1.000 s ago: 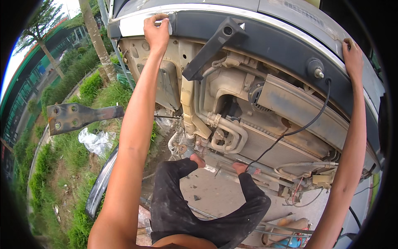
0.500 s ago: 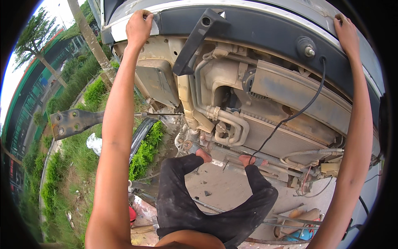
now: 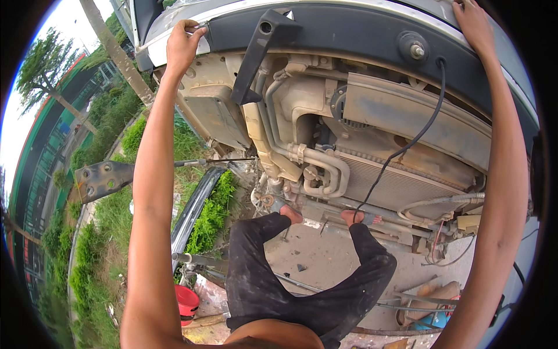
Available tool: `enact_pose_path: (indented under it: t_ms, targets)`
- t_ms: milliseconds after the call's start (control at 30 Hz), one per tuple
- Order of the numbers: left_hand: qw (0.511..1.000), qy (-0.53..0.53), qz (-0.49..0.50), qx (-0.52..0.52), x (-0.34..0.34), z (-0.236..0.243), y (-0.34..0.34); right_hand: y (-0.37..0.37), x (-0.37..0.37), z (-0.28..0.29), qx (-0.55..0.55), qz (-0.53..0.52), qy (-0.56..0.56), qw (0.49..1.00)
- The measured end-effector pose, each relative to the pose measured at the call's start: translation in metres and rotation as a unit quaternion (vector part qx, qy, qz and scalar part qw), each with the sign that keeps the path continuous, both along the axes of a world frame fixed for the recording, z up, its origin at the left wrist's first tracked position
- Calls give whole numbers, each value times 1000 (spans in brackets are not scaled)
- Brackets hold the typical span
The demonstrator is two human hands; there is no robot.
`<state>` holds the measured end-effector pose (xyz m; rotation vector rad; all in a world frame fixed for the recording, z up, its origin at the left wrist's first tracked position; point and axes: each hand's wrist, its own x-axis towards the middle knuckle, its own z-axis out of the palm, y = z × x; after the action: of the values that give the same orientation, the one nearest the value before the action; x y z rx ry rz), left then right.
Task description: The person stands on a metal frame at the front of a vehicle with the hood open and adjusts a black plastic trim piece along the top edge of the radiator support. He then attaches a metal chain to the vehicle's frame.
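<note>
My left hand [image 3: 181, 49] is raised at the left end of a black front panel [image 3: 349, 39] on a vehicle. Its fingers are bent and its thumb comes close to them beside the panel's end; anything tiny between them is too small to name. At the upper right my right hand [image 3: 476, 29] is bent over the pale rim [image 3: 514, 96] above the panel, its fingertips partly cut off by the picture's edge. On the panel sit a black angled arm [image 3: 258, 55] and a round metal-tipped spindle [image 3: 416, 51]. A black cable [image 3: 401, 153] hangs from it.
Beneath the panel are dusty pipes [image 3: 322, 161] and a finned radiator [image 3: 378, 183]. My feet rest on the lower frame. A metal bracket [image 3: 104, 181] juts out at the left, over grass and shrubs. A red container [image 3: 186, 303] stands by my leg; a rusty cylinder [image 3: 430, 299] lies lower right.
The view has shifted, so the vehicle and both hands appear further left and a little higher. My left fingers have lifted and straightened somewhat; the right hand stays on the rim.
</note>
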<state>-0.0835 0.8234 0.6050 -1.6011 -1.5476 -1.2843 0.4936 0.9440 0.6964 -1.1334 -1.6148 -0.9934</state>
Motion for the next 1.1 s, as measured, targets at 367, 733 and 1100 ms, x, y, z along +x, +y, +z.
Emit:
enact_pose_path:
  t_ms: [367,733,1100]
  targets:
    - [999,18,33,17,21,-20,-13,4,0,-1,1,-19,3,1000]
    - [998,21,48,27,53,-22,-13,-3,-4,-1,-17,-6,19,1000]
    - [992,-7,-13,-128,57,18,-36,-8,-13,-2,-27,-15,25,999]
